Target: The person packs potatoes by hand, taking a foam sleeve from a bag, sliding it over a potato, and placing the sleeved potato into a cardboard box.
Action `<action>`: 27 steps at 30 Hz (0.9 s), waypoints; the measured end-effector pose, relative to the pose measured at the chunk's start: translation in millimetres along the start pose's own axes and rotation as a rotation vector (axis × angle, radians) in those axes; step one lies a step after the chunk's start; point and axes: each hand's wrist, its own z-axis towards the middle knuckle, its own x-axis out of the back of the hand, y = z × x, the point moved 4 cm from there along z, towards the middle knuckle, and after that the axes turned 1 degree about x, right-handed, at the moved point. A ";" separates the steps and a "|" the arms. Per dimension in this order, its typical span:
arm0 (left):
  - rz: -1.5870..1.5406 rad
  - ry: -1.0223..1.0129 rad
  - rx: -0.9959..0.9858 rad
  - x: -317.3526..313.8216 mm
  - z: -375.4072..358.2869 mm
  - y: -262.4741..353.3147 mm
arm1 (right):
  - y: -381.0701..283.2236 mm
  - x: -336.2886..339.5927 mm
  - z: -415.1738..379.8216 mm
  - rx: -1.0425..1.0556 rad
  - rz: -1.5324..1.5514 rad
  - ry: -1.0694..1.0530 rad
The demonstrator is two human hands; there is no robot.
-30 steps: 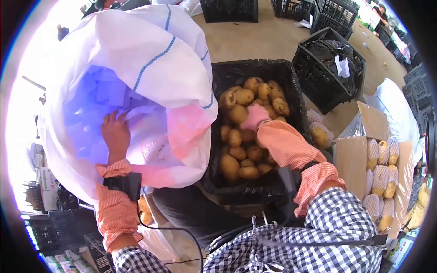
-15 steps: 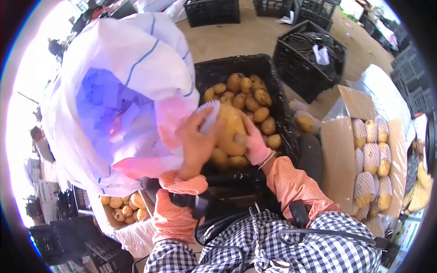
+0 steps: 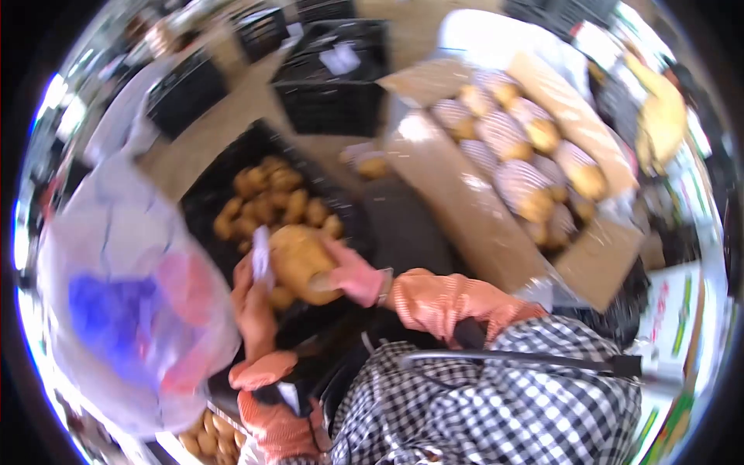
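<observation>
The right hand [image 3: 353,273], in a pink glove, gripped a large potato [image 3: 301,262] from its right side, fingers wrapped onto it. The bare left hand [image 3: 252,298] pressed against the potato's left side and pinched a white foam net sleeve [image 3: 260,257] against it; the blur hid how far the sleeve had gone over the potato. Both hands were thus clenched on something, and the potato hung between them above the near edge of the black-lined crate [image 3: 203,194].

Judged from this, the step in hand was the sleeving of one potato. The next move would call for the left fingers to spread the net's mouth while the right hand fed the potato in, then for a carry to the right.

That crate held a heap of loose, bare potatoes [image 3: 275,203] toward its far side. To its left stood a big white woven sack [image 3: 124,310], open, its contents washed out by glare. At the bottom left edge of view a further container of small potatoes [image 3: 203,442] showed only in part. To the right lay an open cardboard box [image 3: 465,209], with rows of netted potatoes [image 3: 527,167] packed side by side along its far half. One more netted potato [image 3: 370,164] lay between crate and box. Empty black crates [image 3: 329,93] stood beyond.
</observation>
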 end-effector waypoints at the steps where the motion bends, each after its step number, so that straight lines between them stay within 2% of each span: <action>1: 0.041 -0.010 0.029 2.8 -3.3 -9.5 | 2.6 5.8 -4.1 0.040 -0.032 0.015; 3: 0.076 -0.061 0.045 -11.2 -6.2 -20.8 | -3.7 7.3 -14.9 0.076 -0.291 0.134; 6: 0.121 0.119 0.127 -18.9 -5.6 -25.4 | 1.6 13.2 -22.4 0.081 -0.381 0.204; 8: 0.041 0.145 0.250 -18.8 -6.6 -33.9 | 5.3 15.5 -26.5 0.106 -0.371 0.210; 9: 0.278 0.198 0.077 -20.4 -9.1 -38.6 | 6.8 17.1 -27.5 0.114 -0.365 0.205; 10: 0.278 0.204 0.069 -24.8 -15.5 -34.0 | 1.4 11.2 -30.7 0.118 -0.368 0.197; 12: 0.861 0.045 -0.322 -50.0 -33.0 -6.1 | -16.9 0.0 -40.2 0.040 -0.615 0.351; 13: 0.751 -0.033 -0.398 -57.3 -39.7 3.0 | -25.9 -4.0 -43.5 0.022 -0.719 0.411; 14: 0.753 -0.026 -0.405 -50.3 -41.4 -0.7 | -27.7 -0.9 -42.2 0.028 -0.722 0.403; 16: -0.473 0.036 0.276 -24.4 -36.1 -38.5 | -31.3 7.7 -35.9 -0.001 -0.975 0.288; 17: -0.718 -0.024 0.376 -24.2 -33.2 -26.0 | -38.1 6.0 -33.3 0.043 -1.068 0.146; 18: -0.847 0.059 0.526 -21.0 -31.5 -21.1 | -33.5 16.4 -29.6 0.043 -1.070 0.145; 20: -0.749 0.039 0.625 -1.5 -19.5 -30.8 | -10.1 23.2 -18.7 -0.034 -0.783 -0.363; 21: -0.747 0.035 0.617 7.7 -14.5 -41.7 | -1.6 24.8 -21.6 -0.082 -0.714 -0.432; 22: -0.637 -0.003 0.673 16.5 -15.8 -63.7 | 2.8 20.6 -26.3 -0.093 -0.483 -0.536; 24: -0.495 -0.075 0.759 27.0 -28.6 -114.6 | 30.4 26.4 -26.8 -0.085 -0.021 -0.553; 25: -0.636 0.008 0.782 15.6 -40.1 -112.8 | 33.2 24.1 -27.5 -0.076 -0.024 -0.543; 26: -0.775 0.092 0.811 -3.1 -54.7 -107.8 | 37.1 24.6 -28.9 -0.172 0.142 -0.460; 27: -0.772 0.079 0.826 -14.4 -59.7 -100.7 | 39.4 24.1 -33.5 -0.266 0.312 -0.371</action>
